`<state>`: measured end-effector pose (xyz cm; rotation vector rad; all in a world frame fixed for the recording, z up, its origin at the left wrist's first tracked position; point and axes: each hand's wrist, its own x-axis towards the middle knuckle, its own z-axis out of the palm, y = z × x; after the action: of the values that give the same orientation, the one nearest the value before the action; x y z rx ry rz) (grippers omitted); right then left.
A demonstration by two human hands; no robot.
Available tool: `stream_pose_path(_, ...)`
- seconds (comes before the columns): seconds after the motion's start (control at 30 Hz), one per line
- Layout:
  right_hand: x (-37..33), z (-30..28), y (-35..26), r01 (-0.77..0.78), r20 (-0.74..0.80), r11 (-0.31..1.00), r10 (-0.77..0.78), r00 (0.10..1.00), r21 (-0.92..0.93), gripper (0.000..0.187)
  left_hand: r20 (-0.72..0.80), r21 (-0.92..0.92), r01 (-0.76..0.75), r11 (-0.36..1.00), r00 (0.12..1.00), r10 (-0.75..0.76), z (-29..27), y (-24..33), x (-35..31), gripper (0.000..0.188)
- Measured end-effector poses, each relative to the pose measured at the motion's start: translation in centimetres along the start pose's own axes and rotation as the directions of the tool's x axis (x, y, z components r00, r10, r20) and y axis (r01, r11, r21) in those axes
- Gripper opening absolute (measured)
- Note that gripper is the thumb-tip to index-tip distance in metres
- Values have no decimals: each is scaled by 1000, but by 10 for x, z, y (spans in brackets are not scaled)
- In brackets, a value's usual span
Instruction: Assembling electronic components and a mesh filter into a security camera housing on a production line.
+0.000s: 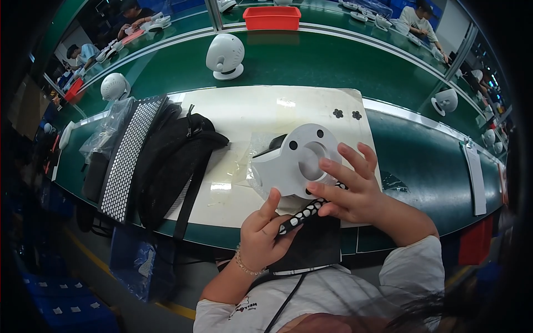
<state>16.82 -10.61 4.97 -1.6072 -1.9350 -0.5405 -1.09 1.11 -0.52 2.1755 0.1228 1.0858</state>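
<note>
A white round fan-like housing (272,170) lies on the pale board in front of me, its ring-shaped base turned up. Black round pads (320,134) sit on that base, one of them at the near rim by my right fingertips. My left hand (262,230) is closed on a narrow black strip with white dots (307,212), which slants up toward my right hand. Over the base's right side, my right hand (352,186) has its fingers spread, the index fingertip touching near the rim. Part of the strip is hidden behind those fingers.
Left on the board lie a black fabric bag (172,161), a black sheet with white dots (130,158) and clear plastic wrap (108,130). Two black flower-shaped pieces (347,114) lie at the board's far right. Beyond stand a white fan (225,55) and a red bin (272,19); people work farther off.
</note>
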Motion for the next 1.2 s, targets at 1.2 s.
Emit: stream_pose_path(1.2,1,-16,16,-478,244,586,435,867,654,12,10,-16,-11,1000,1000,11,0,2,1,19)
